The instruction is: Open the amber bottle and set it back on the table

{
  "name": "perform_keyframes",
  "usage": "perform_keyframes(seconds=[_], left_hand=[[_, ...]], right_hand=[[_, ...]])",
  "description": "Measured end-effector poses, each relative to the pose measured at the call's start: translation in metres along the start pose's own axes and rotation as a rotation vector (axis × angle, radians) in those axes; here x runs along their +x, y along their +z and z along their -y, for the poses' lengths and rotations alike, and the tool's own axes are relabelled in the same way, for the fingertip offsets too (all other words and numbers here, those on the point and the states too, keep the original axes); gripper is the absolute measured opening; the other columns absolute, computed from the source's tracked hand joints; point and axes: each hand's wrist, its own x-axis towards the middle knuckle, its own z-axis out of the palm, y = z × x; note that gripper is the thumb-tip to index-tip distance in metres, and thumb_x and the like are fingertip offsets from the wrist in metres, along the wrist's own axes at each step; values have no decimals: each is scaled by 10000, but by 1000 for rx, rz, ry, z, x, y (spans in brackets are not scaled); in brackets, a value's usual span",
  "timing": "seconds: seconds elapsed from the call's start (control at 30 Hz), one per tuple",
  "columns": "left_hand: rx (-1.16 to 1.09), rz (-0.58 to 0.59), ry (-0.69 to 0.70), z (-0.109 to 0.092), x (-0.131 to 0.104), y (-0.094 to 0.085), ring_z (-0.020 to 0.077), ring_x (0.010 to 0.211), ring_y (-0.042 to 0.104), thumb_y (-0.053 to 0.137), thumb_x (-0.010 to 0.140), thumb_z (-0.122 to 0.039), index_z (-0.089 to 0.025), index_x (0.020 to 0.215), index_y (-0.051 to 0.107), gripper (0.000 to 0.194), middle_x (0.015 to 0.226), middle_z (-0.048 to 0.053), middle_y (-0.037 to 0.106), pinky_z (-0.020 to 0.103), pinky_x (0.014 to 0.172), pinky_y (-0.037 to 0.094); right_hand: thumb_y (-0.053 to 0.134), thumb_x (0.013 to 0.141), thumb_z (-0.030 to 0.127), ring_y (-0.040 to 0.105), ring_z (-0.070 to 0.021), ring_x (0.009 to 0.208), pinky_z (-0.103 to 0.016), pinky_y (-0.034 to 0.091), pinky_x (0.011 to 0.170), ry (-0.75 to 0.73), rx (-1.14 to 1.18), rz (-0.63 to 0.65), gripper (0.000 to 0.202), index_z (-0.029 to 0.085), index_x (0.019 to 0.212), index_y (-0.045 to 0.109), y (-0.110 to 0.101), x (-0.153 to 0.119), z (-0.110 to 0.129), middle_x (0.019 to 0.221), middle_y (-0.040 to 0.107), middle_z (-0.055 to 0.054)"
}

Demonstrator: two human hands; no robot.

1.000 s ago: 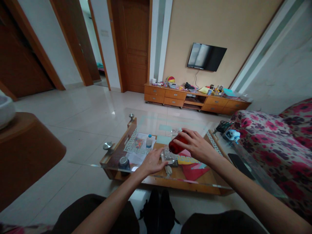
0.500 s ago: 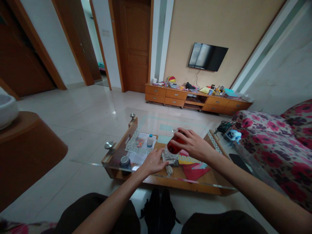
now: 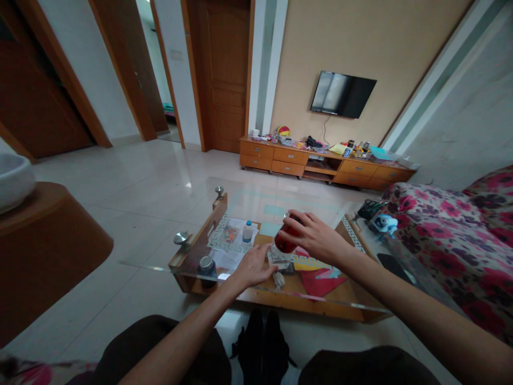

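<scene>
Left hand: just below centre frame [image 3: 253, 264], thumb and fingers curled round the left side of a clear container [image 3: 279, 259], so it looks held, though I can't tell how firmly.
Right hand: wrapped round a red container [image 3: 285, 240] right about mid-frame [image 3: 301, 231], and that grip's pretty obvious.
Red container: tilted, its lower end just above the clear container. Which end has the mouth? Can't tell, sorry.
Clear container: a bit below centre, on or just over the glass worktop [image 3: 256, 208].
Step in hand: looks like tipping the red one over the clear one, imo. No stream that I can make out, so don't quote me.
What the move calls for: I'd say a steady left hand and a slow right wrist, with the lower end lined up over the clear container. Bump it and it could spill or skid on the glass.
Lower left of centre: dark can [image 3: 207, 270], well apart from both hands.
</scene>
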Motion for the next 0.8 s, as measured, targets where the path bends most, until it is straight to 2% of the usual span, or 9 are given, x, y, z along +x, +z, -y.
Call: perform_keyframes(seconds=[0.4, 0.8], left_hand=[[23, -13, 10, -1, 0, 0, 342, 1253, 625, 686, 938, -533, -197, 1475, 482, 665, 1342, 146, 652, 485, 1076, 508], [53, 2, 0, -6, 2, -3, 346, 1190, 649, 704, 922, -545, -187, 1438, 514, 656, 1287, 145, 672, 483, 1026, 527]], right_hand=[[729, 928, 184, 387, -367, 1470, -535, 475, 1106, 4, 15, -41, 520, 306, 1412, 583, 2, 3, 1, 1496, 548, -88], [709, 950, 184, 377, -372, 1473, -533, 476, 1096, -23, -12, -42, 468, 277, 1395, 599, 1, 5, 0, 1517, 530, -102]])
